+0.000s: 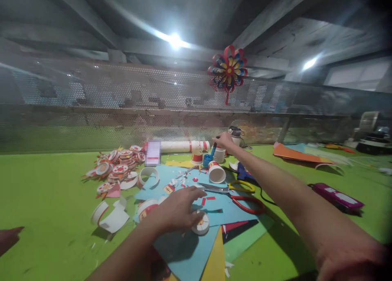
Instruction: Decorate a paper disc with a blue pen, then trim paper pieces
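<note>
My left hand (180, 208) is over the blue paper, thumb and fingers apart. Its thumb meets the edge of a white paper-cup base (202, 224); I cannot tell whether it presses on it. My right hand (225, 140) reaches far forward and pinches the top of a blue stick (213, 151), whose lower end is in a small blue pot (207, 161). A paper cup (217, 173) lies tipped in front of the pot. Scissors (229, 190) with one yellow and one red handle rest open on the blue paper (196, 248), among small red and white scraps.
Decorated paper discs (119, 168) are heaped at left, near curled cup strips (113, 219). A long stack of cups (180, 146) lies at the back. Orange paper (294, 155) and a purple case (337, 198) are at right. A paper pinwheel (229, 70) hangs on the mesh panel.
</note>
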### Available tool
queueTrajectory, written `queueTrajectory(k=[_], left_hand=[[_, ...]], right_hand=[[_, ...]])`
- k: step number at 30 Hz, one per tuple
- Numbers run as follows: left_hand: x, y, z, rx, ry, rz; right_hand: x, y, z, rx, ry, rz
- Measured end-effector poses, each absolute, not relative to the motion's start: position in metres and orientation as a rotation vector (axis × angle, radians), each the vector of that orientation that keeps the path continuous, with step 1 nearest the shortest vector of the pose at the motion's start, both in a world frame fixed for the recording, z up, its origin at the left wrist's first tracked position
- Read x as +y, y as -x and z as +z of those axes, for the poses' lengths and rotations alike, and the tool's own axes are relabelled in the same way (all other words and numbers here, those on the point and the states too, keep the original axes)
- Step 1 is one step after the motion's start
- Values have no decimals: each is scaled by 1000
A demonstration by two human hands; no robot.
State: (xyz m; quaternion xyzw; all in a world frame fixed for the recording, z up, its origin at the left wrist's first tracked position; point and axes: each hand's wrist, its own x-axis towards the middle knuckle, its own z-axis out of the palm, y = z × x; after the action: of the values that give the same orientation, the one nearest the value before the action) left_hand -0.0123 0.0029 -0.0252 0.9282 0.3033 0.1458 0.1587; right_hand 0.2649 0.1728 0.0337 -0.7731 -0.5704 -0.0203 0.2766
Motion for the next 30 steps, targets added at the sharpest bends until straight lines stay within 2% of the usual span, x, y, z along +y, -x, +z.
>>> queueTrajectory(k=[6, 11, 17, 24, 30], left_hand=[[6, 13, -27, 860, -2646, 420], [11, 14, -30, 854, -2622, 437], [31, 22, -29, 971, -2459, 439], [22, 30, -20, 1027, -2397, 231], [8, 33, -39, 902, -2349, 206]], right_hand=[[157, -263, 62, -1474, 1860, -62], [112, -263, 67, -1326, 1544, 12], [42, -262, 48, -1186, 1114, 369], [19, -236, 26, -1171, 836, 874], [-1, -217, 0, -1274, 844, 946]])
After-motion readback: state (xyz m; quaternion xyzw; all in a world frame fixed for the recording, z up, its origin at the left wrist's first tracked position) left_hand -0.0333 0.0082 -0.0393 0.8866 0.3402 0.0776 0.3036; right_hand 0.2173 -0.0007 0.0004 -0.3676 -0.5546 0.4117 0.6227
